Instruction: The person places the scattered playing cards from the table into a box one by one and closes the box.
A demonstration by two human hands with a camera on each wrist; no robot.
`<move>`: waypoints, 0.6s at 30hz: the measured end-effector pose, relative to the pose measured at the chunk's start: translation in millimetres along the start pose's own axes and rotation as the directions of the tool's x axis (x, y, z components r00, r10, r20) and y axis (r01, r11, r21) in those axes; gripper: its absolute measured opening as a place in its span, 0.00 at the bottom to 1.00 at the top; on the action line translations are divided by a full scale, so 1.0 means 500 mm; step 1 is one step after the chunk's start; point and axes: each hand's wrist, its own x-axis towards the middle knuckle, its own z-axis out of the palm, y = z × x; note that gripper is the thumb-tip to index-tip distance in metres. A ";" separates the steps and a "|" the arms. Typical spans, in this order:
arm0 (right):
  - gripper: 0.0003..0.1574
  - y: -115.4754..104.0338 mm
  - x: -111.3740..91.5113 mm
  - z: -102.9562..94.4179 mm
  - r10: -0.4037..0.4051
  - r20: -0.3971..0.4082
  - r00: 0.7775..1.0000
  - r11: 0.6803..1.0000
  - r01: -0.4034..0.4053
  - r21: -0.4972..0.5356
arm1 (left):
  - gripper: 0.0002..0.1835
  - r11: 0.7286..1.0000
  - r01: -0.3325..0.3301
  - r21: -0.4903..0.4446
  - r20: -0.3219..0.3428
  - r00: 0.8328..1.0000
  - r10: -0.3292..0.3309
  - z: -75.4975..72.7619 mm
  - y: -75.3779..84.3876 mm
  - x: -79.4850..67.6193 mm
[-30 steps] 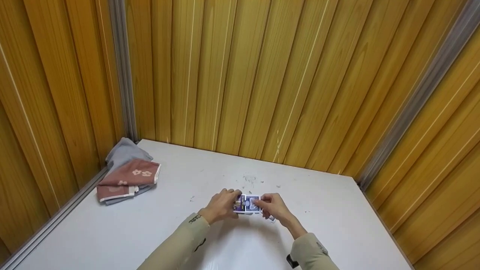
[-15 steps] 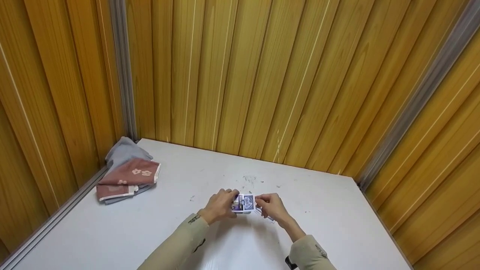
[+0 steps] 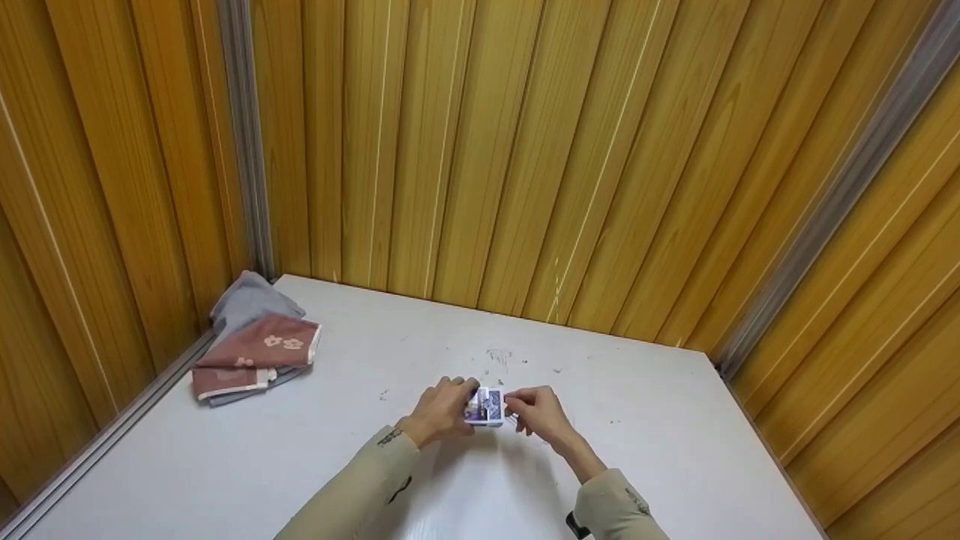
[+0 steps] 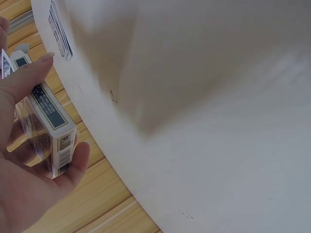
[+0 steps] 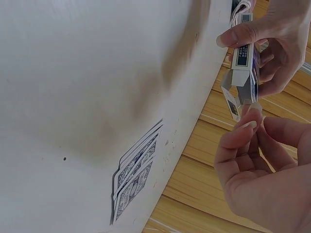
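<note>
My left hand (image 3: 440, 411) grips a small playing-card box (image 4: 46, 111), its thumb along one narrow side and fingers round the other. Part of the box shows clear, with purple and blue print. Blue-backed playing cards (image 3: 494, 405) show at the box's right end in the head view. There, the curled fingers of my right hand (image 3: 541, 414) pinch at the open end. In the right wrist view an opened flap (image 5: 230, 99) hangs beside these fingertips. What lies between them is mostly hidden. Below, a few fanned cards (image 5: 136, 179) lie on the table.
The white table (image 3: 360, 480) has several dark scuffs and specks near its middle. A folded red cloth (image 3: 259, 352) with white flowers lies on a grey cloth (image 3: 255, 300) at the left edge. Wood-patterned walls (image 3: 480, 150) with grey corner posts stand around the table.
The cards at the box's right end have slid left into it, so less of them sticks out. My right hand has followed leftward; my left hand has barely moved.
</note>
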 end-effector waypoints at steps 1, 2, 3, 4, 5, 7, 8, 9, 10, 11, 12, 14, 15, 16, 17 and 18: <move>0.14 0.001 0.001 0.001 0.003 0.002 1.000 1.000 -0.003 0.010 | 0.35 1.000 0.005 -0.002 0.005 1.000 -0.005 0.001 0.001 0.000; 0.15 0.002 0.001 0.002 0.006 0.004 1.000 1.000 -0.007 0.019 | 0.35 1.000 0.006 -0.005 0.007 1.000 -0.006 0.002 0.001 0.001; 0.15 0.002 0.002 0.004 0.008 0.006 1.000 1.000 -0.008 0.027 | 0.35 1.000 0.008 -0.006 0.010 1.000 -0.008 0.003 0.001 0.001; 0.15 0.002 0.003 0.005 0.009 0.009 1.000 0.999 -0.010 0.035 | 0.35 1.000 0.010 -0.009 0.012 1.000 -0.010 0.004 0.002 0.001; 0.15 0.002 0.004 0.006 0.011 0.013 1.000 0.999 -0.011 0.040 | 0.35 1.000 0.011 -0.009 0.013 1.000 -0.010 0.004 0.002 0.001; 0.15 0.000 0.004 0.007 0.007 0.023 1.000 0.999 -0.008 0.046 | 0.35 1.000 0.015 -0.007 0.019 1.000 -0.015 0.005 0.003 0.002; 0.14 -0.002 0.004 0.008 0.006 0.026 1.000 0.999 -0.007 0.046 | 0.35 1.000 0.016 -0.004 0.021 1.000 -0.015 0.005 0.004 0.003; 0.14 -0.003 0.003 0.008 0.003 0.029 1.000 0.999 -0.004 0.047 | 0.35 1.000 0.020 -0.004 0.026 0.999 -0.020 0.005 0.005 0.003; 0.14 -0.005 0.003 0.009 0.002 0.032 0.999 0.999 -0.004 0.046 | 0.35 1.000 0.027 -0.007 0.031 0.999 -0.026 0.005 0.006 0.003; 0.14 -0.007 0.002 0.010 -0.003 0.033 0.999 0.999 0.002 0.043 | 0.35 0.999 0.032 -0.004 0.034 0.999 -0.032 0.006 0.007 0.003; 0.14 -0.008 0.001 0.011 -0.013 0.037 0.999 0.999 0.012 0.041 | 0.35 0.999 0.037 -0.003 0.037 0.999 -0.037 0.006 0.008 0.003; 0.14 -0.011 -0.001 0.014 -0.022 0.039 0.999 0.999 0.021 0.037 | 0.34 0.999 0.042 0.000 0.041 0.998 -0.042 0.005 0.010 0.003; 0.14 -0.012 -0.002 0.015 -0.031 0.043 0.999 0.999 0.029 0.035 | 0.34 0.999 0.042 0.006 0.041 0.998 -0.042 0.005 0.011 0.003; 0.14 -0.014 -0.002 0.017 -0.039 0.048 0.998 0.999 0.038 0.032 | 0.34 0.999 0.040 0.015 0.038 0.998 -0.041 0.004 0.011 0.003; 0.14 -0.015 -0.003 0.018 -0.048 0.057 0.997 0.999 0.047 0.026 | 0.34 0.999 0.039 0.024 0.038 0.998 -0.040 0.004 0.012 0.003; 0.14 -0.016 -0.004 0.019 -0.054 0.071 0.996 0.998 0.053 0.018 | 0.33 0.999 0.041 0.030 0.038 0.998 -0.042 0.004 0.012 0.003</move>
